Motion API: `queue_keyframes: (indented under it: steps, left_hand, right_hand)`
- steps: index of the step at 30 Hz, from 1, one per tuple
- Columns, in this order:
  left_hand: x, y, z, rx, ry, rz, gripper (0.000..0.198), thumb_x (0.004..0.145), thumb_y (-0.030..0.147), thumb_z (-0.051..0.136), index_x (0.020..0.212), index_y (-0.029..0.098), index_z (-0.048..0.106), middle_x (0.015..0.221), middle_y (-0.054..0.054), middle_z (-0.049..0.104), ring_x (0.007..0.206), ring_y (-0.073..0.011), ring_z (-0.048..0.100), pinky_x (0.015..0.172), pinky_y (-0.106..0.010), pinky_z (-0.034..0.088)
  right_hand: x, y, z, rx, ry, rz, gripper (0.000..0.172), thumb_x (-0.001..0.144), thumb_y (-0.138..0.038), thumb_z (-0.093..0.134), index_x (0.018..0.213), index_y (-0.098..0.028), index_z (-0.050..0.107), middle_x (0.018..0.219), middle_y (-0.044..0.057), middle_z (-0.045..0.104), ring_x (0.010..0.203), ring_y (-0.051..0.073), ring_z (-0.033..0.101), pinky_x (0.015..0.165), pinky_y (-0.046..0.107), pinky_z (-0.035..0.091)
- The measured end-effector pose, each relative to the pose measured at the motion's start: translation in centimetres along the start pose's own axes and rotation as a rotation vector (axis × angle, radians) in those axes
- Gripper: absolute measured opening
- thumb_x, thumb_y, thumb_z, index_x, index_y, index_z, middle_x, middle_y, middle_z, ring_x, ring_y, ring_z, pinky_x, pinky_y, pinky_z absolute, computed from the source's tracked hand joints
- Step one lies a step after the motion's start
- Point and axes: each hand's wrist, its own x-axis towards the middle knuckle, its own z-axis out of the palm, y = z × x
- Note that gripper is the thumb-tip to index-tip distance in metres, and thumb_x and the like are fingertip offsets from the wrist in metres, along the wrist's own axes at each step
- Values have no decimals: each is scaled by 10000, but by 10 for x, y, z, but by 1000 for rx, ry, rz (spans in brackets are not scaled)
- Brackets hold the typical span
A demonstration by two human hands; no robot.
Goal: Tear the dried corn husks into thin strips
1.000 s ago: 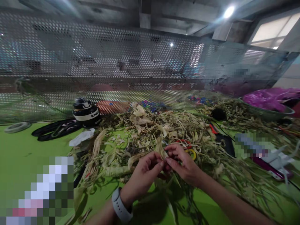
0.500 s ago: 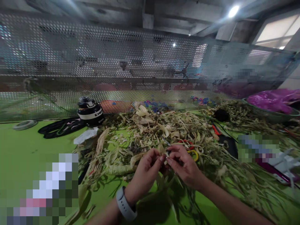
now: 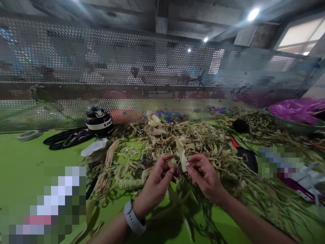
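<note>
My right hand (image 3: 205,178) pinches the lower edge of a pale, dry corn husk strip (image 3: 181,154), which stands up between my two hands. My left hand (image 3: 161,176), with a white band (image 3: 134,218) on its wrist, is just left of the strip. Its thumb and fingers are curled together, the index finger reaching toward the husk; what they hold, if anything, is hidden. Long green leaf strips (image 3: 186,225) hang below the hands. Behind them spreads a heap of dry husks and shreds (image 3: 162,130).
A black bottle with a white band (image 3: 99,125) stands back left beside a black strap (image 3: 63,138). White tissue (image 3: 93,147) lies nearer. At right are a black phone-like object (image 3: 246,158) and a basin with a purple bag (image 3: 291,110). A perforated metal screen (image 3: 157,67) runs behind.
My hands have moved slightly apart. The pale husk strip now stands upright and more exposed between them. The yellow scissor-like handle by my right hand is now hidden.
</note>
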Motion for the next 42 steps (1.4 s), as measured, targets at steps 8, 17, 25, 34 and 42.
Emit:
queue_keyframes:
  steps: [8, 17, 25, 34, 42]
  left_hand:
    - [-1, -1, 4, -166, -25, -249, 261, 730, 299, 667, 876, 147, 513, 689, 6, 593, 585, -83, 517, 505, -182, 460]
    - [0, 0, 2, -270, -5, -272, 202, 707, 224, 691, 745, 143, 511, 649, -17, 638, 587, -92, 574, 491, -159, 451]
    - [1, -2, -3, -424, 25, -354, 173, 712, 224, 696, 792, 135, 571, 728, -17, 638, 629, -61, 568, 466, -103, 376]
    - [0, -2, 1, -536, -63, -409, 119, 708, 192, 689, 710, 114, 600, 681, -16, 606, 548, -41, 504, 401, -101, 317]
    - [-6, 5, 8, -235, -24, -237, 228, 750, 342, 629, 745, 124, 564, 684, -24, 568, 613, -110, 527, 464, -187, 475]
  right_hand:
    - [2, -1, -2, 85, -193, 24, 130, 872, -284, 482, 982, -225, 446, 781, 1, 562, 665, 105, 556, 586, 207, 457]
    - [3, 3, -5, 101, -158, 79, 146, 859, -316, 508, 968, -225, 475, 797, -1, 545, 644, 96, 547, 539, 191, 462]
    - [12, 0, -21, -265, -90, -323, 138, 844, -221, 530, 981, -223, 547, 782, 22, 572, 685, 131, 551, 607, 249, 463]
    - [13, 7, -16, -437, -135, -625, 150, 836, -156, 537, 938, -240, 608, 802, 35, 593, 731, 142, 568, 651, 258, 468]
    - [3, 1, -2, -375, -23, -351, 51, 847, -198, 510, 804, -200, 539, 717, 9, 533, 661, 133, 523, 604, 247, 424]
